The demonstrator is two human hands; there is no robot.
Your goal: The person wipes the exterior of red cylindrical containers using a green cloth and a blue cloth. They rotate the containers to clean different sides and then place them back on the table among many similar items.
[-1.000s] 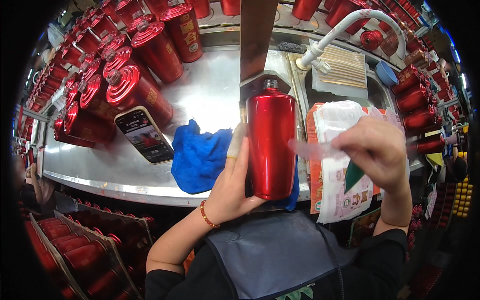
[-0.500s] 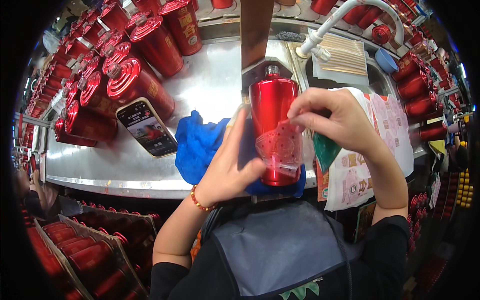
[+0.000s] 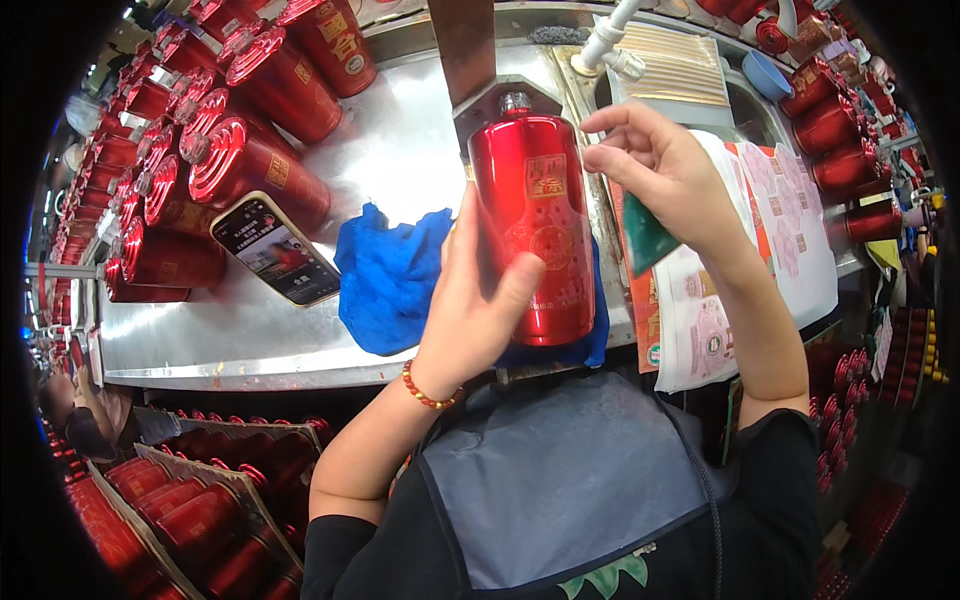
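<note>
A glossy red bottle [image 3: 525, 310] with a dark ridged neck lies on its back in front of me, its neck pointing away. Gold decals [image 3: 546, 178] and a thin dotted film [image 3: 552, 225] lie flat on its front. My left hand [image 3: 470, 290] holds the bottle's left side, with the thumb over its front and the fingertips partly hidden. To the right of the bottle's shoulder, my right hand [image 3: 660, 170] is raised with thumb and forefinger apart. A green triangular scraper [image 3: 645, 235] is tucked in its curled lower fingers. Blue cloth [image 3: 390, 280] lies beside and under the bottle.
A phone [image 3: 275, 248] leans against several red bottles [image 3: 260, 165] at the left. Decal sheets [image 3: 700, 340] lie to the right, before a sink with a white faucet [image 3: 605, 45] and a blue bowl [image 3: 767, 75]. Crates of red bottles [image 3: 215, 515] stand below; another person is at far left.
The film, lifted and pinched by my right hand before, now lies flat on the bottle. My right hand has let go and moved off. My left thumb has come onto the bottle's front.
</note>
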